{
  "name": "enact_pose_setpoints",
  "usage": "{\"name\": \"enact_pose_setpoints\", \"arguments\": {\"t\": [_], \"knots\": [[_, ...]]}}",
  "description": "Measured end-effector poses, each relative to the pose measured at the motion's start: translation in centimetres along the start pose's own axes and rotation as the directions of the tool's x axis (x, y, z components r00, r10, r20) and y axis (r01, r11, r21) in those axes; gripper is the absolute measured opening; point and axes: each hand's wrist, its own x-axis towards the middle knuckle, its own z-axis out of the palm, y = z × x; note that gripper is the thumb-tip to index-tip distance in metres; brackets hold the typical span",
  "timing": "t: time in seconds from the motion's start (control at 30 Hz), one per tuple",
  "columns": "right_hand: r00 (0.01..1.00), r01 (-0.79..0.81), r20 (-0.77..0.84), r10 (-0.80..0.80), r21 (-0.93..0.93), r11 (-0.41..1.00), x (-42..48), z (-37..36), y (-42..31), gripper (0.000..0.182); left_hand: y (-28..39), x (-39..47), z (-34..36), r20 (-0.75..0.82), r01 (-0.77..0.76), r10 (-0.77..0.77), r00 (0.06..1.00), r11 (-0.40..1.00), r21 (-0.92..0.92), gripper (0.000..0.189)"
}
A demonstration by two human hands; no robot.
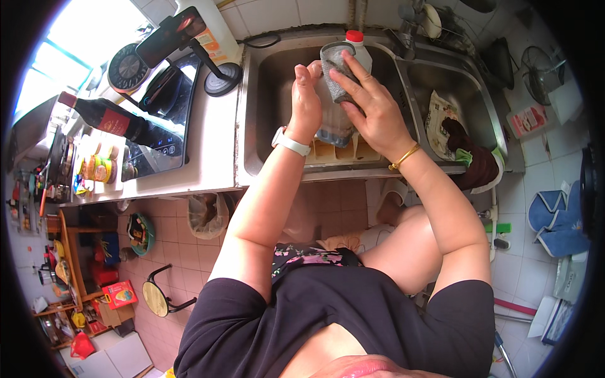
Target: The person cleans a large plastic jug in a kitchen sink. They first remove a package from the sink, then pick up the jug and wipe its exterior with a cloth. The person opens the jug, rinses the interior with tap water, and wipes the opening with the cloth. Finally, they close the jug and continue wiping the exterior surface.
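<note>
Over the left sink basin (272, 94), my left hand (306, 101) is against the side of a clear container (334, 120) and appears to grip it. Its fingers are partly hidden behind the container. My right hand (378, 106) holds a grey scrubbing cloth (338, 66) against the container's upper part, with fingers spread over the cloth. Below them in the basin lies a cream divided tray (324, 152), partly covered by the container and my hands. Just behind the cloth stands a white bottle with a red cap (354, 36).
The right basin (420, 78) contains a printed bag (442, 125); a dark cloth (477, 167) hangs over its front edge. A faucet (407, 33) rises behind the divider. Left on the counter are a phone stand (222, 79), an induction cooktop (165, 141) and a dark bottle (111, 120).
</note>
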Motion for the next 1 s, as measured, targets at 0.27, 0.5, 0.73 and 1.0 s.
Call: {"name": "enact_pose_setpoints", "arguments": {"t": [0.27, 0.5, 0.73, 1.0], "knots": [[0.966, -0.208, -0.113, 0.231, 0.189, 0.960, -0.2, 0.6, 2.0, 0.055, -0.7, 0.2, 0.0, 0.054, 0.024, -0.025, 0.998, 1.000, 0.018, 0.082], [0.943, -0.284, -0.098, 0.319, 0.266, 0.921, 0.9, 1.7, 4.0, 0.038, -2.2, 0.8, -0.7, 0.066, -0.097, 0.087, 0.994, 0.980, 0.172, 0.070], [0.899, -0.386, 0.082, 0.429, 0.612, 0.690, -0.3, 0.7, 5.7, 0.038, -2.3, 0.7, -0.5, 0.071, -0.094, 0.082, 0.994, 0.978, 0.188, 0.065], [0.927, -0.319, -0.048, 0.371, 0.414, 0.852, -0.5, 1.5, 4.4, 0.046, -1.7, 0.8, -0.4, 0.090, -0.129, 0.107, 0.990, 0.949, 0.287, 0.062]]}}
